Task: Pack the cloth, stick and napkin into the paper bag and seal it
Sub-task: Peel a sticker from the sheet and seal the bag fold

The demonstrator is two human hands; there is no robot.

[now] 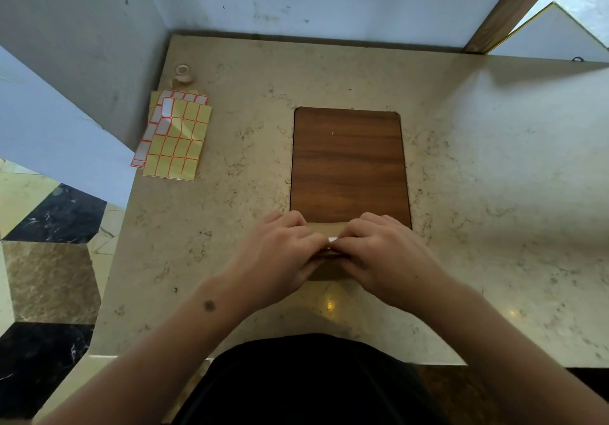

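The paper bag (329,271) lies flat on the beige stone table (494,193), at the near edge of the wood-grain board (349,160) and almost wholly covered by the person's two hands; only a tan strip shows beyond the knuckles and a tan patch below the thumbs. In the head view, the only one here, the left hand (280,253) and the right hand (379,253) meet at the middle, fingers curled down onto the bag and thumbs and forefingers pinched together on a small white label (332,240) where the folded top seems to be. The cloth, stick and napkin are nowhere to be seen, so they are probably inside already and the step in hand looks like the sealing. To do it well, the fold should be kept pressed flat with the other fingers while the label is laid across the edge, half on the flap and half on the body, then rubbed down from the middle outward so no corner lifts. The bag is thin, matte kraft paper that creases sharply and will spring open if released too soon. The board is smooth, with rounded corners and a dark streaked grain; the table is polished and mottled, with small glints near its front edge. Well apart at the far left lie the sticker sheets (174,137), yellow backing with red-edged rectangles, some white labels left, slightly wavy, and beyond them a small tape roll (182,73).
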